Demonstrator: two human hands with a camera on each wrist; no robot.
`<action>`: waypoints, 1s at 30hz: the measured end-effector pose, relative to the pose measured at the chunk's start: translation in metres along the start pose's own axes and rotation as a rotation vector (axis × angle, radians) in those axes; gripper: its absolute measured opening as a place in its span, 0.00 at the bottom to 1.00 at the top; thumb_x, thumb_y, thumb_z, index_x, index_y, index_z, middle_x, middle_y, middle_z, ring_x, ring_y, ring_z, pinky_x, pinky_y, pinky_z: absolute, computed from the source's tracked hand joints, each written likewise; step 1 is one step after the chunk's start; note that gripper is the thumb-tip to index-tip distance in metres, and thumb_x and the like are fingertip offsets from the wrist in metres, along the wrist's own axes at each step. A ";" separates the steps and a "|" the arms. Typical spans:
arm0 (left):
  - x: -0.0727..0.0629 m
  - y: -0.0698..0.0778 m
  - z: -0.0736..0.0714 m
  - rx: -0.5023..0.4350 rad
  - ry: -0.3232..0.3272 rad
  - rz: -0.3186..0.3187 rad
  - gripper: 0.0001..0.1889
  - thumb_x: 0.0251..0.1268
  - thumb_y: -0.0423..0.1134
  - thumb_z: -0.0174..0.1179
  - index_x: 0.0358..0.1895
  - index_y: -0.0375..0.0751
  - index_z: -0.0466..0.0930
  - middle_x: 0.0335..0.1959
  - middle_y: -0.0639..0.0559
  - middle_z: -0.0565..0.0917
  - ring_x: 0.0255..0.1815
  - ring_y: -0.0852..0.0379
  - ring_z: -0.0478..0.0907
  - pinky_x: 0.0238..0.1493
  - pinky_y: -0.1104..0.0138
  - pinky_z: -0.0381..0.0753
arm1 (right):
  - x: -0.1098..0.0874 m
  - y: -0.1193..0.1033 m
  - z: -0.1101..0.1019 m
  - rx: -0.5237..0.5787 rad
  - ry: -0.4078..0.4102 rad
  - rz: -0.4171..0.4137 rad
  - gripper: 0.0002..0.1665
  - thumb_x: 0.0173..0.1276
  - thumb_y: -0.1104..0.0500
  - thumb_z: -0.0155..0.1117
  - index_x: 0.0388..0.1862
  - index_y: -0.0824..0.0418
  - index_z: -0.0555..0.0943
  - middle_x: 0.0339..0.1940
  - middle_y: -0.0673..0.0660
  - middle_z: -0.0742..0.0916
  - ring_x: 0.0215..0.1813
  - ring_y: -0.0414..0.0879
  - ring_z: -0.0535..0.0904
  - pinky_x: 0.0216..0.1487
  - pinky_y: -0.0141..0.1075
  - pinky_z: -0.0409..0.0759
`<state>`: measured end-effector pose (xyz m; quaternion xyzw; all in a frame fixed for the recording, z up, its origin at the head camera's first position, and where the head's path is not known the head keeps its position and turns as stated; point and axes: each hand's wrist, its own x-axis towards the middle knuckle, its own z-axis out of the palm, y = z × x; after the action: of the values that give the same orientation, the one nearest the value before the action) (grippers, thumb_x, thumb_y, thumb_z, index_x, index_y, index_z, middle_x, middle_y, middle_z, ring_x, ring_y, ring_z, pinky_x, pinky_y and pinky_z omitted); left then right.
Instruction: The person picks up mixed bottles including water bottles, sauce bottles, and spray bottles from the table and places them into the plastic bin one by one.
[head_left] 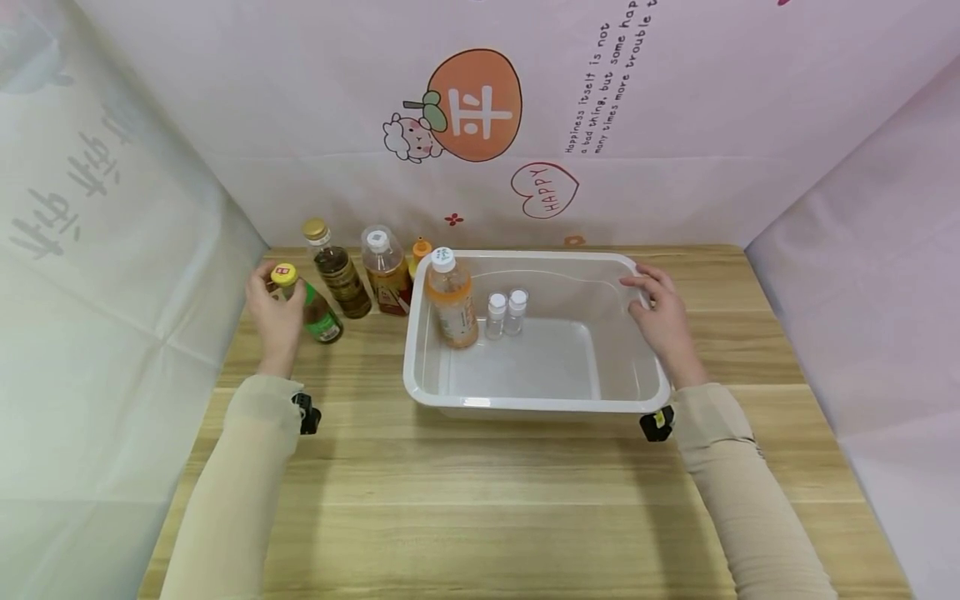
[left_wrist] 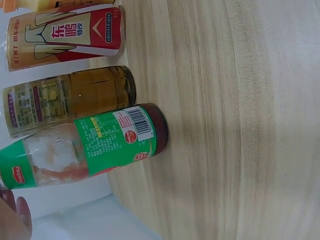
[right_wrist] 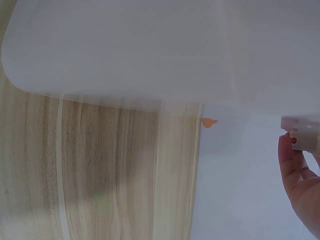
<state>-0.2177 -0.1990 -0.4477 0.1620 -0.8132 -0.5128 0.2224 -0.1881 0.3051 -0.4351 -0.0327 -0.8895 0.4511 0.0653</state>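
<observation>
My left hand (head_left: 274, 317) grips the neck of a green-labelled glass bottle (head_left: 322, 321) with a yellow cap and dark contents low inside. In the left wrist view that bottle (left_wrist: 117, 140) has its base at the wooden tabletop, and only some fingertips (left_wrist: 22, 210) show by its neck. My right hand (head_left: 663, 321) holds the right rim of a pale plastic basin (head_left: 525, 406), thumb on the inner side. Seen from the right wrist, the fingers (right_wrist: 290, 162) are at the basin's edge. Inside the basin stand an orange-banded plastic bottle (head_left: 453, 312) and two small clear white-capped bottles (head_left: 496, 317) (head_left: 516, 312).
Beside the green-labelled bottle stand a gold-capped bottle (head_left: 341, 279), a red-and-gold labelled drink bottle (head_left: 388, 279) and a yellow bottle with an orange top (head_left: 421, 250), partly behind the basin. A printed cloth (head_left: 315, 108) hangs behind the table (head_left: 465, 508).
</observation>
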 end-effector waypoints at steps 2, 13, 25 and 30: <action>0.000 0.000 0.000 0.000 0.001 0.001 0.25 0.64 0.33 0.57 0.63 0.34 0.65 0.59 0.42 0.71 0.53 0.58 0.66 0.54 0.70 0.64 | 0.000 0.001 0.000 0.000 -0.001 0.002 0.22 0.62 0.74 0.49 0.55 0.72 0.76 0.72 0.63 0.67 0.71 0.60 0.62 0.63 0.52 0.67; 0.000 0.000 0.001 0.007 0.012 -0.019 0.25 0.66 0.36 0.57 0.64 0.36 0.65 0.62 0.43 0.72 0.54 0.57 0.67 0.53 0.70 0.65 | -0.001 0.000 0.000 0.000 0.012 -0.004 0.22 0.61 0.74 0.49 0.54 0.72 0.77 0.71 0.63 0.67 0.70 0.59 0.64 0.58 0.41 0.67; -0.002 0.000 0.000 -0.090 0.090 -0.165 0.25 0.62 0.41 0.62 0.63 0.43 0.69 0.60 0.50 0.76 0.50 0.67 0.68 0.53 0.73 0.68 | -0.002 -0.005 0.000 0.025 0.015 -0.007 0.22 0.60 0.75 0.50 0.54 0.73 0.77 0.71 0.63 0.68 0.71 0.59 0.63 0.60 0.45 0.66; -0.003 0.002 -0.003 -0.176 0.144 -0.203 0.25 0.59 0.40 0.65 0.60 0.45 0.73 0.50 0.59 0.77 0.46 0.69 0.69 0.50 0.75 0.68 | -0.003 -0.004 -0.001 0.007 0.014 -0.002 0.21 0.61 0.74 0.50 0.54 0.72 0.77 0.71 0.63 0.68 0.70 0.60 0.64 0.60 0.47 0.67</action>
<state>-0.2140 -0.1989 -0.4456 0.2597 -0.7265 -0.5889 0.2407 -0.1854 0.3031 -0.4315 -0.0346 -0.8875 0.4538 0.0723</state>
